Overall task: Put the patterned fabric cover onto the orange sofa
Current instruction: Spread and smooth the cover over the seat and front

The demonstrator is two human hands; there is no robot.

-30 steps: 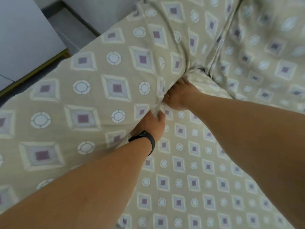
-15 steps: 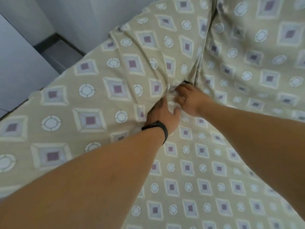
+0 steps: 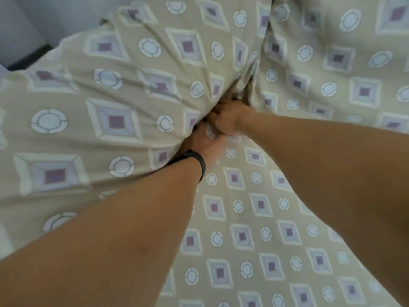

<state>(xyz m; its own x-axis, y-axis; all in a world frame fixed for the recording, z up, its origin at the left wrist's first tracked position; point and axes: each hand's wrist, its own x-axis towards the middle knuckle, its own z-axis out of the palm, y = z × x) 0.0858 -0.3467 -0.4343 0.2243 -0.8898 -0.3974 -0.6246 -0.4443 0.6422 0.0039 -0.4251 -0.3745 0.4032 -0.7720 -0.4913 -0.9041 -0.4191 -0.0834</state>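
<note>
The cover (image 3: 124, 107) fills almost all I see: tan cloth printed with purple-centred diamonds and white rings. It lies over the sofa so fully that none of the sofa's own surface shows. To the left of my hands it bulges over what looks like the arm, pulled into soft creases. Ahead and to the right of them it rises over the back. Below my forearms it spreads flat across the seat. Far up and left of my hands, a strip of pale wall (image 3: 33, 23) and a dark band at its foot (image 3: 28, 58) show past the cover's edge.

My left hand (image 3: 204, 144) sits in the deep fold where the bulge meets the seat, a black band (image 3: 197, 159) on its wrist. Its fingers go into the crease and are hidden there, so I cannot tell whether they grip cloth or only press it.

My right hand (image 3: 228, 120) is just beyond the left and touching it, at the spot where the folds of arm, back and seat meet. Its fingers are curled, bunching a bit of cover at the crease.
</note>
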